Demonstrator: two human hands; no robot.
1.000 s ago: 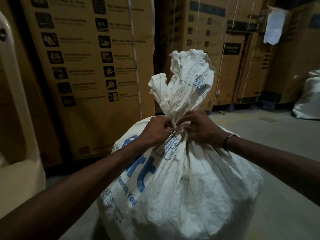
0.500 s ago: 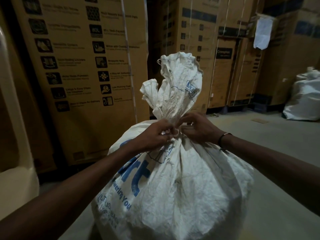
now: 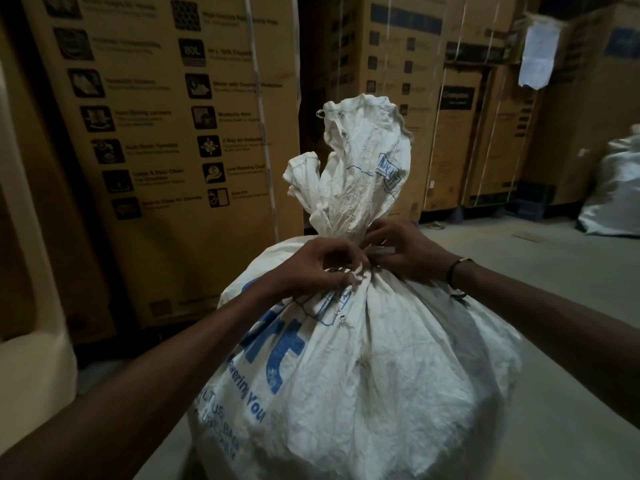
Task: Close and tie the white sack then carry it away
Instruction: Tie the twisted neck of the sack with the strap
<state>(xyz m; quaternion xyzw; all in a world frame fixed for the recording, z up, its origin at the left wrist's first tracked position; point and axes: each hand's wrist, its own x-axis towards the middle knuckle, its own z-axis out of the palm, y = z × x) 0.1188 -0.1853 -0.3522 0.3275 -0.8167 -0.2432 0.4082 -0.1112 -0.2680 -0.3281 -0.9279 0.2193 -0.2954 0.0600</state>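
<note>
Sack [image 3: 363, 368]: white, woven, blue print, full, neck gathered; I see left hand [image 3: 311, 268] and right hand [image 3: 405, 254] pinching the neck.

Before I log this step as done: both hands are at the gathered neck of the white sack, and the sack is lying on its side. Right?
Not quite. The head view shows the white sack standing upright, not on its side. Left hand and right hand are at its gathered neck.

White sack [image 3: 363, 358]: woven plastic cloth, matt, crinkled, dusty, blue print. Boxes [image 3: 173, 150] at far left: brown cardboard, matt, printed black icons, thin pale straps. Floor [image 3: 571, 289]: grey concrete, dull, slightly rough. Far right bag [image 3: 616, 188]: pale, faintly shiny.
</note>
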